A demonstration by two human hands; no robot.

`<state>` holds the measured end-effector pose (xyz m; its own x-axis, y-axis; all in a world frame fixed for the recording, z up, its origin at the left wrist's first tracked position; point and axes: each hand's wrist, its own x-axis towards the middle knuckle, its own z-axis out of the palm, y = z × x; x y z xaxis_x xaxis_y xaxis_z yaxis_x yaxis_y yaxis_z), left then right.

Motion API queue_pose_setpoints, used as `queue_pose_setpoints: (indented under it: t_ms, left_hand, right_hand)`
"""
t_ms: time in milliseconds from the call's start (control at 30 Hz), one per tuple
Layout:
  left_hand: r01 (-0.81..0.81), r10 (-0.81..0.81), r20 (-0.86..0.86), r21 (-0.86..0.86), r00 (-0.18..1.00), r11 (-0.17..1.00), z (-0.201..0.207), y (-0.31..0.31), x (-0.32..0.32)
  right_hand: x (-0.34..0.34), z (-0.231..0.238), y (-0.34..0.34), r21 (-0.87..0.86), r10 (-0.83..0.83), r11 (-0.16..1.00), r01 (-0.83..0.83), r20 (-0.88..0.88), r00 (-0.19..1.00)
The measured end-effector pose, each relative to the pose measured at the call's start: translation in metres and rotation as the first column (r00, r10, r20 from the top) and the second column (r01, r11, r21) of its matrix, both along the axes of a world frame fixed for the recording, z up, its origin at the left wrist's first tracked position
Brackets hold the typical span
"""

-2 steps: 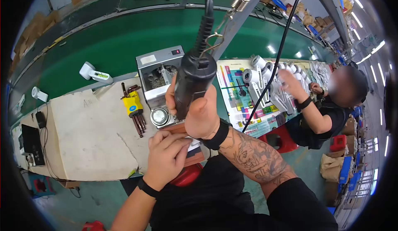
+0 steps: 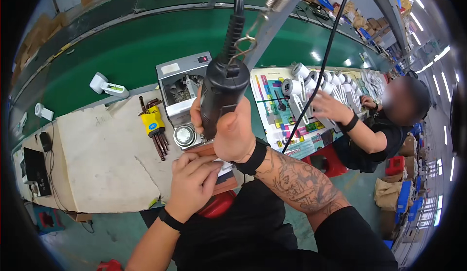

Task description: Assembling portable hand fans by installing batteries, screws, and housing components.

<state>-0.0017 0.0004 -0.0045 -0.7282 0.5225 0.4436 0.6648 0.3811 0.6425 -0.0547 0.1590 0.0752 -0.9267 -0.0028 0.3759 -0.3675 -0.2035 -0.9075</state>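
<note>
My right hand (image 2: pixel 237 134) is wrapped round a black electric screwdriver (image 2: pixel 224 88), held upright, with its cord and a coiled spring running up from the top. Its tip is hidden behind my hand. Below and to the left, my left hand (image 2: pixel 192 186) has curled fingers pressing on a white part (image 2: pixel 225 168), mostly hidden by both hands. That part lies on a reddish-brown block (image 2: pixel 226 186) at the table's front edge. Just beyond are a round metal-rimmed pot (image 2: pixel 185 136) and a grey screw feeder box (image 2: pixel 170 70) with loose screws inside.
A hex key set in a yellow holder (image 2: pixel 154 125) lies on cardboard (image 2: pixel 107 164) at left. White handheld devices (image 2: pixel 114 90) stand on the green belt. At right, a co-worker's hand (image 2: pixel 333 108) is over several white devices (image 2: pixel 292 87). A black cable (image 2: pixel 323 61) hangs between us.
The co-worker's hand has moved left and down over the white devices. The view has shifted slightly; my hands keep their places on the screwdriver and the white part.
</note>
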Motion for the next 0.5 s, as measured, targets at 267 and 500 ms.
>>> queue_pose_setpoints:
  t_ms: [267, 500]
  left_hand:
    - [0.006, -0.009, 0.060, 0.047, 0.998, 0.999, 0.000, 0.001, 0.002]
    - [0.006, -0.008, 0.073, 0.030, 0.997, 1.000, -0.002, 0.000, 0.003]
  right_hand:
    - [0.048, 0.022, 0.025, -0.246, -0.062, 0.966, 0.084, 0.095, 0.994]
    - [0.061, 0.017, 0.025, -0.071, -0.145, 0.985, 0.160, 0.181, 0.973]
